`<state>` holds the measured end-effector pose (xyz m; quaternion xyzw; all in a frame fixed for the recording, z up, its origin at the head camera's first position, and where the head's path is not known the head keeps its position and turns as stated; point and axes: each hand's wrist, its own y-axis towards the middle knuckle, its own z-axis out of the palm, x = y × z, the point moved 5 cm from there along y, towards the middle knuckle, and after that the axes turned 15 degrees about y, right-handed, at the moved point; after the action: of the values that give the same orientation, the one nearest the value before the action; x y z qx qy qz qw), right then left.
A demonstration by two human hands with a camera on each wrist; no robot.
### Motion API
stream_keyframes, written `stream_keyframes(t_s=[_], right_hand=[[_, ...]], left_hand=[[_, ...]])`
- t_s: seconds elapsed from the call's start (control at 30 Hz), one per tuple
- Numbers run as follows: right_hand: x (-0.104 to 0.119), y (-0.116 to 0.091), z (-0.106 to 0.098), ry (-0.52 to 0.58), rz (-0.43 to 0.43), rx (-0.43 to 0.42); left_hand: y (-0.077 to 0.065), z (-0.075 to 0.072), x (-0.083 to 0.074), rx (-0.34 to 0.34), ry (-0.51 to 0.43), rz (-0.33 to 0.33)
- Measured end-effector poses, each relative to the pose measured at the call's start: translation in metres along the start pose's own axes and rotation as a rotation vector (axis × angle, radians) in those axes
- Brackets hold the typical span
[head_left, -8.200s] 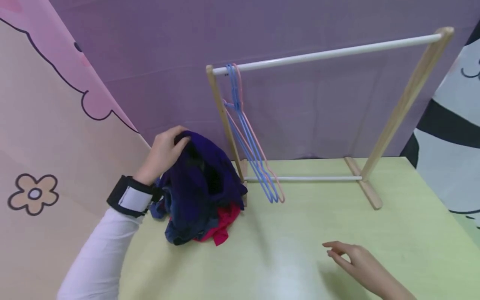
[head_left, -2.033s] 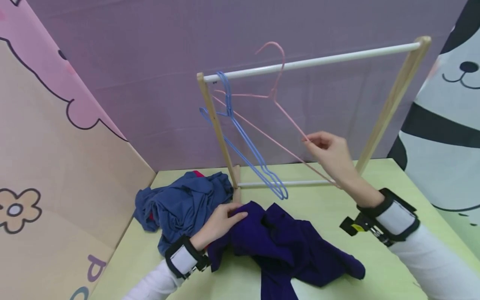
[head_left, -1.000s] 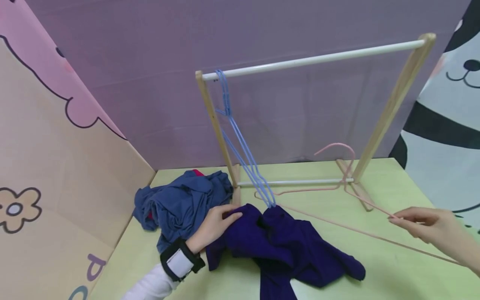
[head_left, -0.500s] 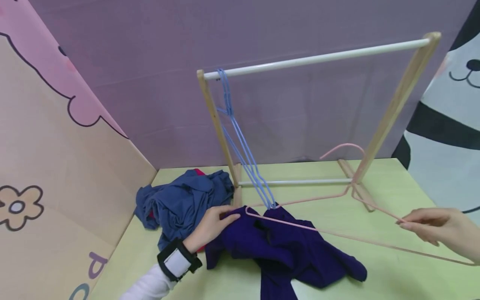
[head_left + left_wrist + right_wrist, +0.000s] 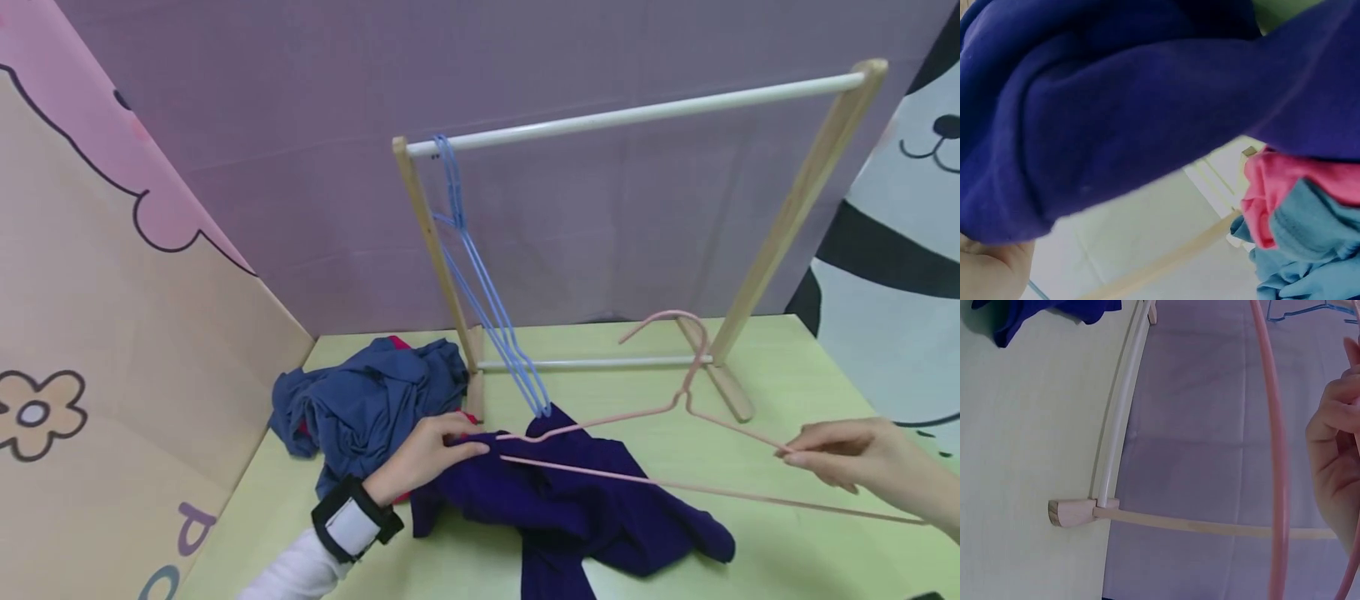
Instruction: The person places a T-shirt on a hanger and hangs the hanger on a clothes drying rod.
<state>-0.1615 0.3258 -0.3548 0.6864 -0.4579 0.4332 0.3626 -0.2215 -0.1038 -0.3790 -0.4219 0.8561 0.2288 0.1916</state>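
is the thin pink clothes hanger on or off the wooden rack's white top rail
Off: the thin pink clothes hanger has its hook well below the white top rail, and the right hand pinches its side.

Rack (image 5: pixel 630 117) on table (image 5: pixel 810 392); clothes pile (image 5: pixel 367 400) to L; shirt (image 5: pixel 570 504) in frt; hangers (image 5: pixel 489 287) on rack's L end; lone hanger (image 5: pixel 688 387) partly over shirt.

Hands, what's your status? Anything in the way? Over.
Left hand holding purple garment. Right hand pinching pink hanger, one end over the garment. Blue hangers dangle close behind; contact unclear.
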Motion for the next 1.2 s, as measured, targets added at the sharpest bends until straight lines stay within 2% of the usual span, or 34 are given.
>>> stream_keyframes(t_s=[0.17,0.4,0.6,0.7,0.93,1.1,1.2], right_hand=[[0.002,0.006,0.013,0.080,-0.040,0.057],[0.016,0.020,0.038,0.161,-0.211,0.137],[0.024,0.030,0.061,0.275,-0.318,0.209],[0.028,0.035,0.076,0.293,-0.380,0.243],[0.035,0.048,0.111,0.213,-0.386,0.196],[0.033,0.053,0.128,0.138,-0.387,0.135],[0.029,0.054,0.135,0.140,-0.371,0.108]], left_hand=[[0.001,0.001,-0.006,0.023,0.022,0.029],[0.001,0.002,-0.022,0.080,0.023,0.060],[0.001,0.001,-0.031,0.052,0.050,0.077],[0.001,0.000,-0.038,0.037,0.046,0.092],[0.002,-0.001,-0.052,0.004,-0.003,0.115],[0.002,0.000,-0.054,-0.025,-0.023,0.130],[0.002,0.000,-0.055,-0.056,-0.020,0.140]])
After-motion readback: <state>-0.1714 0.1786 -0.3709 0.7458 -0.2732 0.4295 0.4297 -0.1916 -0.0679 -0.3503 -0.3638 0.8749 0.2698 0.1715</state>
